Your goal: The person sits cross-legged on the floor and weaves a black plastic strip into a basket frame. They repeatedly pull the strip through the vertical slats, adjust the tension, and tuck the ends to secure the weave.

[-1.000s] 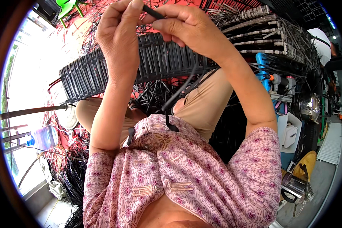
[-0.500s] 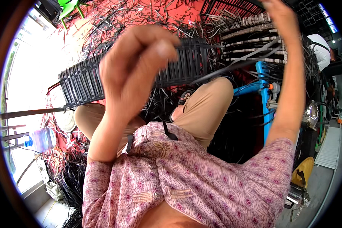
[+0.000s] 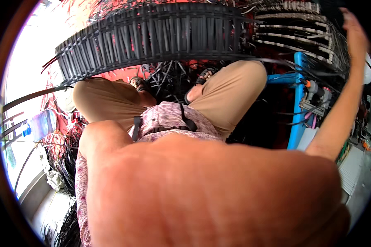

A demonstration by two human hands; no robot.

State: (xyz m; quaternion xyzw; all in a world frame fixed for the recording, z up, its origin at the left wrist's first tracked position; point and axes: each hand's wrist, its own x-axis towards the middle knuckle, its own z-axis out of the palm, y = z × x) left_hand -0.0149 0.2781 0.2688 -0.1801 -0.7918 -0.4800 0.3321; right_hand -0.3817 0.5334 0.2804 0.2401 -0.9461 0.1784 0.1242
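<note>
My left hand [image 3: 218, 193] is very near the camera and fills the lower middle; its back shows, smeared, and its fingers are hidden. My right arm stretches to the upper right. Its hand [image 3: 355, 39] is raised beside a dark shape at the picture's edge, fingers bent together; what they hold, if anything, I cannot make out. Across the far side of my knees lies a long woven panel [image 3: 165, 35] of black flat strips on a frame. A loose dark strip [image 3: 276, 61] runs from its right end towards the right.
At the right stand a blue frame [image 3: 297, 99] and a grey tool with an orange fitting [image 3: 317, 96]. Frames wrapped in pale strips [image 3: 294, 26] lie at the far right. Strip scraps [image 3: 165, 76] cover the red floor. A water jug [image 3: 43, 124] is at the left.
My left hand has come from above the panel down close to the camera. The right hand has moved further right. The panel sits higher in the picture and is less covered.
</note>
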